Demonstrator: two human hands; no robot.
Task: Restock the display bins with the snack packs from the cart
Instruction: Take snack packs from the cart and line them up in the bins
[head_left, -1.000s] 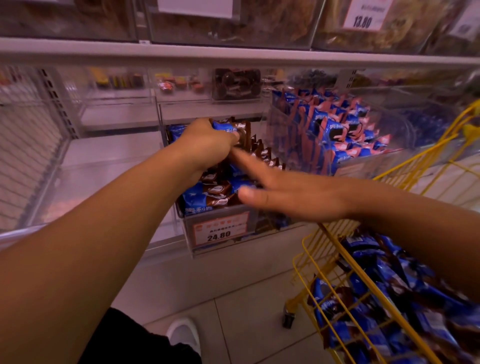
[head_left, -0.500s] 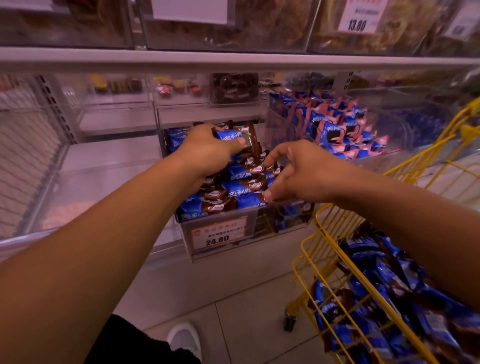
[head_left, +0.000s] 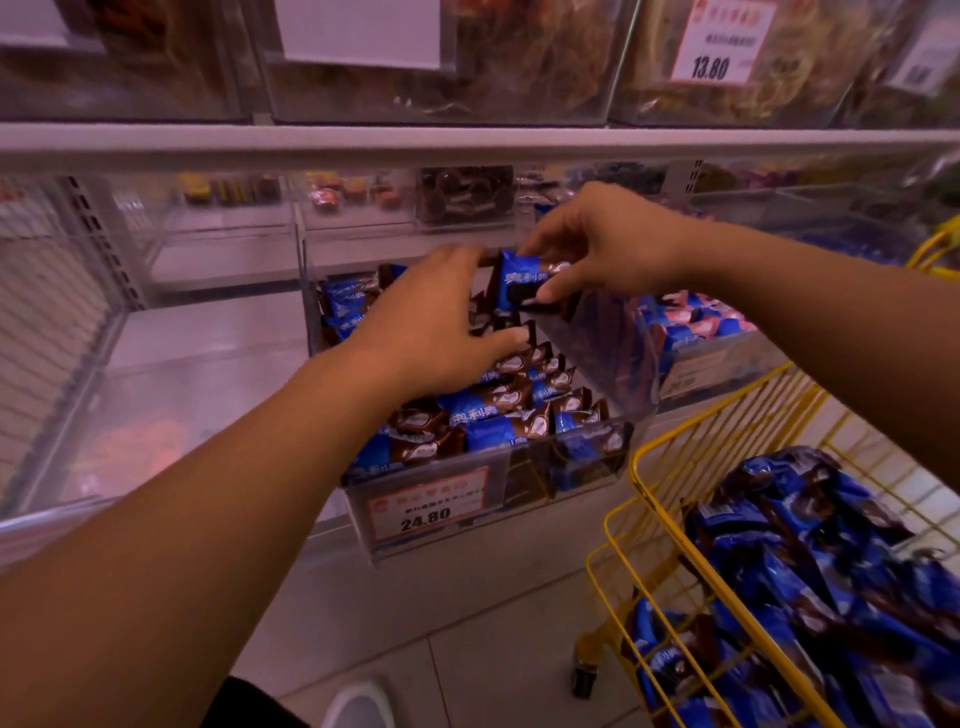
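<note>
Over clear acrylic display bin (head_left: 498, 467): right hand (head_left: 602, 244) pinches glossy blue-brown foil snack pack (head_left: 519, 283); left hand (head_left: 426, 332) grips more packs, w/ yellow wire cart (head_left: 691, 499) adj.

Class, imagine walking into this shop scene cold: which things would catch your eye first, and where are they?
Two bare hands meet mid-frame over a clear plastic display bin of blue-and-brown snack packs: the right hand pinches one blue-and-brown snack pack, the left hand grips others. At lower right, a yellow wire cart holds more.
</note>
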